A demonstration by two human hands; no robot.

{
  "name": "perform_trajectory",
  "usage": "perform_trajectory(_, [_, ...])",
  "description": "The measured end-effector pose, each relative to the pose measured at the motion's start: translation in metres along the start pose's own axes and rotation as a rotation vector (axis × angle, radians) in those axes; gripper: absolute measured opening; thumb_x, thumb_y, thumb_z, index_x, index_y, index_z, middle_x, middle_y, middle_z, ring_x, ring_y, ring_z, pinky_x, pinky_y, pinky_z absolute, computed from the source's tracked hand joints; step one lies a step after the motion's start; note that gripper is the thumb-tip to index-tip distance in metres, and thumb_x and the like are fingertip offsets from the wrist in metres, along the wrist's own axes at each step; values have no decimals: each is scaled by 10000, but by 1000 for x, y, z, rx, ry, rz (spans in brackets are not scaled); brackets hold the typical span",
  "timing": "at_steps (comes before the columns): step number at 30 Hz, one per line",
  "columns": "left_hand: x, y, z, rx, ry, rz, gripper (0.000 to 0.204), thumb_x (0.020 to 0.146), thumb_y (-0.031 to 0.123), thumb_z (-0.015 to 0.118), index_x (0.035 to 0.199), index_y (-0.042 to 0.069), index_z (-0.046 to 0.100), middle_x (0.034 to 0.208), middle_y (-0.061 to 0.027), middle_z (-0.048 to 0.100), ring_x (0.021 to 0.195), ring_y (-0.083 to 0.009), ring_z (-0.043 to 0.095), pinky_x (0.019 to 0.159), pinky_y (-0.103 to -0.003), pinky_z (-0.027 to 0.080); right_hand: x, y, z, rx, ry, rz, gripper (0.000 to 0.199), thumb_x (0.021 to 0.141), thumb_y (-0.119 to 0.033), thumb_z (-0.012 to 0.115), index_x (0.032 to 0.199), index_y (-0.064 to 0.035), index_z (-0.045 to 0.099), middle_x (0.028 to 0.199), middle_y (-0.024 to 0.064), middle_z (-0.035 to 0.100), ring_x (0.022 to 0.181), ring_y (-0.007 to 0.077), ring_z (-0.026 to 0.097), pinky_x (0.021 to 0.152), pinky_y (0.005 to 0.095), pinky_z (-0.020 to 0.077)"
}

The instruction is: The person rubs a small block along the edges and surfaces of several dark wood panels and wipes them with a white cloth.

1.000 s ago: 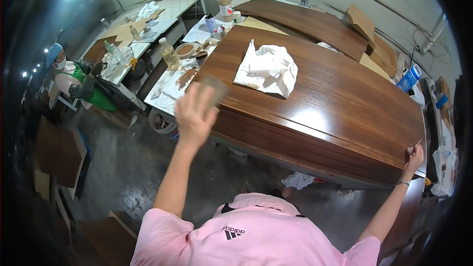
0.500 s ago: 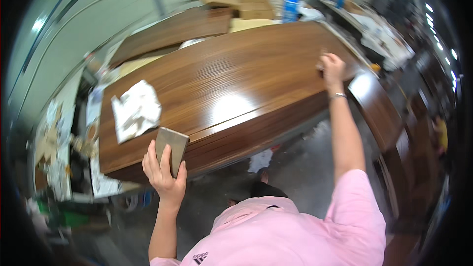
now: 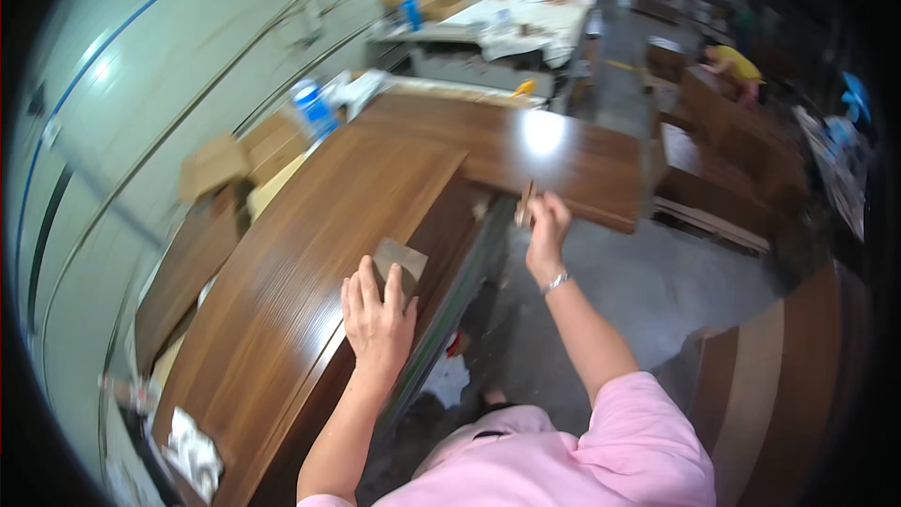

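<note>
My left hand holds a flat, rectangular grey-brown block, fingers spread over its face, above the near edge of the stacked brown wood-grain panels. My right hand is raised with its fingers pinched on a small, slim brownish piece; its kind is too blurred to make out. That hand is near the front edge of another brown panel lying crosswise beyond the stack. A crumpled white cloth lies on the stack's lower left end.
Cardboard boxes and a blue-and-white container stand along the wall side. Farther off is a worktable with white covering. A person in yellow bends among brown panels at right. More panels stand at lower right.
My view has swung to the right, bringing the crosswise panel and the person in yellow into fuller sight. Both hands have moved toward the stack's far right end, still holding their things.
</note>
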State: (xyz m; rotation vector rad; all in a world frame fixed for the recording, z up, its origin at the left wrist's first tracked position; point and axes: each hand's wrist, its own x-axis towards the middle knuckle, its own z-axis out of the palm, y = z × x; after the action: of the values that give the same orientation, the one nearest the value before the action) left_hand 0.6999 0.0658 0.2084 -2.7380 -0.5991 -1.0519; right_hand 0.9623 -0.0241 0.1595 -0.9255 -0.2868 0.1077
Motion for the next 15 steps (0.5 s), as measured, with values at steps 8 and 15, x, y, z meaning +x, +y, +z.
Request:
perform_trajectory(8, [132,13,141,-11,-19,31,599,738,177,792,1275,52,558,1347,-260,507,1165,-423,508,1051,-489,398,-75,28,-168,-215,384,301,138,811,-1,564,681,-26,529,655,43,549,537,110,504,475,265,389])
perform_trajectory(15, [182,18,186,-3,-53,115,561,740,156,792,1249,38,588,1354,-240,499,1184,-383,500,1064,-461,388,-111,29,-231,-186,562,357,65,836,29,573,775,10,561,671,36,547,550,92,496,502,257,384])
